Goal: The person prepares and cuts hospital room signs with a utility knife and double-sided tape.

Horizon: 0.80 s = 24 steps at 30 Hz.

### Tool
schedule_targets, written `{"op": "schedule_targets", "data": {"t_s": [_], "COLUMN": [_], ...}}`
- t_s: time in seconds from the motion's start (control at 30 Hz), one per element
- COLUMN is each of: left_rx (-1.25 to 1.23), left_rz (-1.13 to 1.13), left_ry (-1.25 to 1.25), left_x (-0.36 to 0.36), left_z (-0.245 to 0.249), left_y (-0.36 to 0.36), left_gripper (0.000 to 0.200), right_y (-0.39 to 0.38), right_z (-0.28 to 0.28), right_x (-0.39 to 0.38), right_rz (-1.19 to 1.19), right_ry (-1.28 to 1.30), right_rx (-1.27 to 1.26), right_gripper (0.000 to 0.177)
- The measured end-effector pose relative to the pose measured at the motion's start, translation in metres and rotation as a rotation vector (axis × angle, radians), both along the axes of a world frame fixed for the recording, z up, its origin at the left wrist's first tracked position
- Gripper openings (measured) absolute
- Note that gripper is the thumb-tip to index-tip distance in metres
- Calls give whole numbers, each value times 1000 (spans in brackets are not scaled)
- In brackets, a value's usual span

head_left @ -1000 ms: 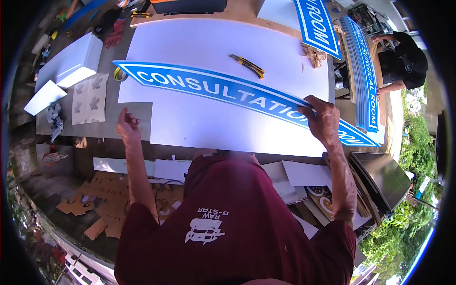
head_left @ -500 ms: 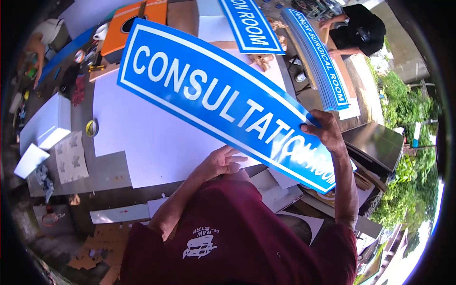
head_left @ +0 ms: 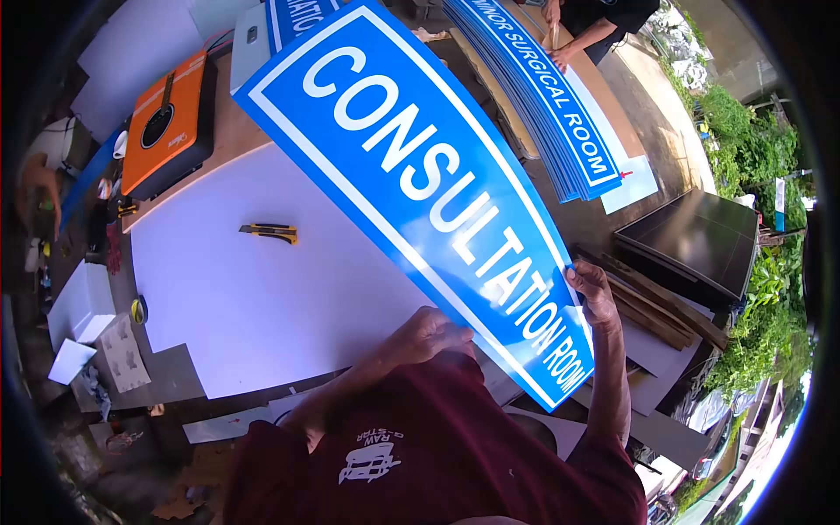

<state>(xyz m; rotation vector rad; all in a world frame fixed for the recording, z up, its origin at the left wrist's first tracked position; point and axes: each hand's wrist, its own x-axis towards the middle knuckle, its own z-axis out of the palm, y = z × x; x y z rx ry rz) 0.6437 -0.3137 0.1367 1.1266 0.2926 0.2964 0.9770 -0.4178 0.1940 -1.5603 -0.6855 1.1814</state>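
A long blue sign (head_left: 429, 201) lettered "CONSULTATION ROOM" stretches diagonally in front of me, raised above the white sheet (head_left: 262, 306). My right hand (head_left: 593, 287) grips its right edge near the lower end, thumb on the face. At the opposite edge, my left hand (head_left: 429, 336) has its fingers closed on the sign's border. A yellow and black cutter knife (head_left: 269, 232) lies on the white sheet, left of the sign.
An orange case (head_left: 171, 127) sits at the upper left. Stacked blue signs (head_left: 560, 122) lie at the upper right, beside a person's hands (head_left: 569, 48). A dark panel (head_left: 691, 236) and wooden strips (head_left: 656, 306) are at the right. A tape roll (head_left: 138, 309) is at the left.
The sign has tilted more steeply, its lower end swinging down and left. My left hand, earlier with fingers apart, has closed on its edge. The cutter knife has come into view.
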Motion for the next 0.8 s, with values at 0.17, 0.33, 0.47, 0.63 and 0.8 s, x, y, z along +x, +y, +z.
{"op": "schedule_targets", "data": {"t_s": [0.17,0.33,0.47,0.63,0.8], "left_rx": [-45,-263,-283,-214,-217], "left_rz": [20,62,-60,-108,74], "left_ry": [31,9,18,180,415], "left_x": [96,160,178,183,158], "left_z": [-20,-23,-45,-75,-116], "left_y": [10,12,11,14,32], "left_gripper": [32,37,38,35,34], "right_y": [-21,-27,-28,6,88], "right_z": [-27,-36,-17,-1,-9], "right_x": [86,133,143,182,265], "right_rz": [-150,-202,-207,-218,-160], "right_ry": [76,67,-68,-70,-63], "right_rx": [-27,-49,-124,-143,-74], "right_gripper": [15,20,31,41,54]}}
